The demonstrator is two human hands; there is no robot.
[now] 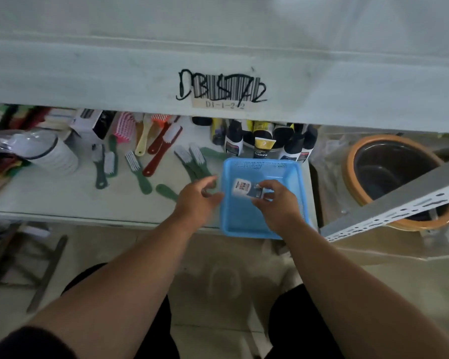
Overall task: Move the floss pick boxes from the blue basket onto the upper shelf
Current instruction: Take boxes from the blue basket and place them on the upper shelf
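Fingers (266, 196) of the right hand (278, 203) curl around a floss pick box (244, 189), pinching its near end inside the blue basket (246, 224). Only this one box is visible; it lies near the basket's centre, tilted, its white label toward 10 o'clock. Left hand (196, 200) hovers at 9 o'clock of the basket, just beside its left wall, fingers loosely bent and grasping nothing; whether they touch the rim cannot be told. Basket sits on the lower shelf (62, 198), its near edge overhanging the shelf front. At 10 o'clock of the basket lie green-handled brushes (140, 172) and red-handled brushes (158, 149); at 12 o'clock stand tubes and bottles (262, 141). Upper shelf (218, 19) spans the top of the view, its front edge carrying a barcode label (222, 93) overwritten in black marker. At 3 o'clock, beyond a perforated metal upright (399, 208), sits an orange-rimmed bucket (389, 172).
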